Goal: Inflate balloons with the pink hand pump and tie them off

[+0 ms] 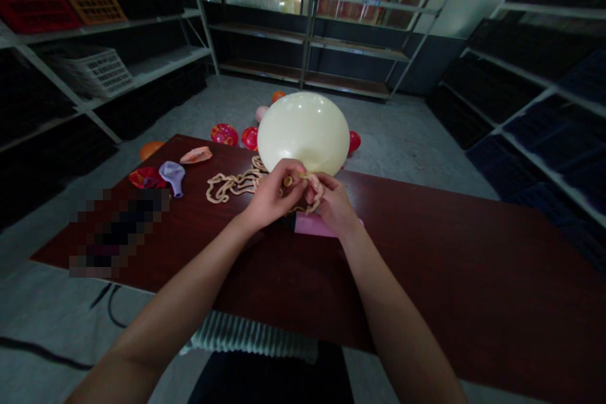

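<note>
A large inflated cream balloon stands at the far edge of the table, its knot end towards me. My left hand pinches the balloon's neck, and the rolled mouth shows between the fingers. The fingers of my right hand are closed on a beige cord, which loops beside the neck. The rest of that cord lies in loose coils left of my hands. Under my right hand is a pink pump-like object, partly hidden.
On the dark red table at left lie a lilac deflated balloon, a red one and an orange one. A pixelated dark object is near them. Inflated balloons rest on the floor beyond. Shelves with crates stand around.
</note>
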The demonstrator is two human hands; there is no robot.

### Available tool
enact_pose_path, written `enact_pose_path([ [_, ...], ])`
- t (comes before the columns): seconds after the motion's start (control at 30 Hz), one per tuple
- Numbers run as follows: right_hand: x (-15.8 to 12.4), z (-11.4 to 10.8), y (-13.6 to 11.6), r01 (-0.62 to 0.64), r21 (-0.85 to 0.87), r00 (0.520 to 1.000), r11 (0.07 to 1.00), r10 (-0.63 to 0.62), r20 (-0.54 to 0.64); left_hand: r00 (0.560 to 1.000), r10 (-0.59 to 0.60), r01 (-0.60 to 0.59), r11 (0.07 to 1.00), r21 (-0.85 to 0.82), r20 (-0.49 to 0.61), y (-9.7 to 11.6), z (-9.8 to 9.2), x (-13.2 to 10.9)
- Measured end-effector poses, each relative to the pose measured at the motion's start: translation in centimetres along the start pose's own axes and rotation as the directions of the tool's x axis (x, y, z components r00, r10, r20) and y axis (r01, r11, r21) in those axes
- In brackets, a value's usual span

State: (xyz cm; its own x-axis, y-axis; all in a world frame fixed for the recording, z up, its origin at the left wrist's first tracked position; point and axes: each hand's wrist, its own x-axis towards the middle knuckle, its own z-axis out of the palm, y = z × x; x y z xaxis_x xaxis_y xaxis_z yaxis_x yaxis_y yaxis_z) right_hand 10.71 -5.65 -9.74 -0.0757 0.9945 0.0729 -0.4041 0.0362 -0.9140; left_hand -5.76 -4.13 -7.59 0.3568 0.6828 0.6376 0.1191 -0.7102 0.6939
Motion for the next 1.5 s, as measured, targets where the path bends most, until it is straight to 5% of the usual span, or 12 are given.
enact_pose_path([
  [0.2, 0.2, 0.1, 0.4, -0.012, 0.003, 0.999, 1.000, 0.012, -0.040, 1.000, 0.025, -0.025, 0.999, 0.030, 0.013, 0.3, -0.1, 0.2],
  [0.73, -0.5, 0.5, -0.1, 0.012, -0.153, 0.983, 0.988, 0.016, 0.181, 0.928, -0.174, 0.212, 0.974, 0.080, -0.330, 0.1, 0.1, 0.4],
  [1.0, -0.3, 0.4, 0.0, 0.041, -0.047, 0.994, 0.998, -0.036, 0.105, 0.976, -0.218, 0.212, 0.961, -0.180, -0.013, 0.9, -1.0, 0.7],
  [1.27, 0.1, 0.3, 0.0, 0.064, 0.054, 0.998, 0.997, -0.065, 0.017, 0.985, 0.114, -0.116, 0.993, 0.009, 0.132, 0.6, -1.4, 1.0],
  [1.5, 0.1, 0.4, -0.1, 0.093, 0.038, 0.996, 0.995, -0.094, 0.013, 0.978, 0.170, -0.194, 0.953, 0.234, 0.118, -0.1, -1.2, 0.8],
])
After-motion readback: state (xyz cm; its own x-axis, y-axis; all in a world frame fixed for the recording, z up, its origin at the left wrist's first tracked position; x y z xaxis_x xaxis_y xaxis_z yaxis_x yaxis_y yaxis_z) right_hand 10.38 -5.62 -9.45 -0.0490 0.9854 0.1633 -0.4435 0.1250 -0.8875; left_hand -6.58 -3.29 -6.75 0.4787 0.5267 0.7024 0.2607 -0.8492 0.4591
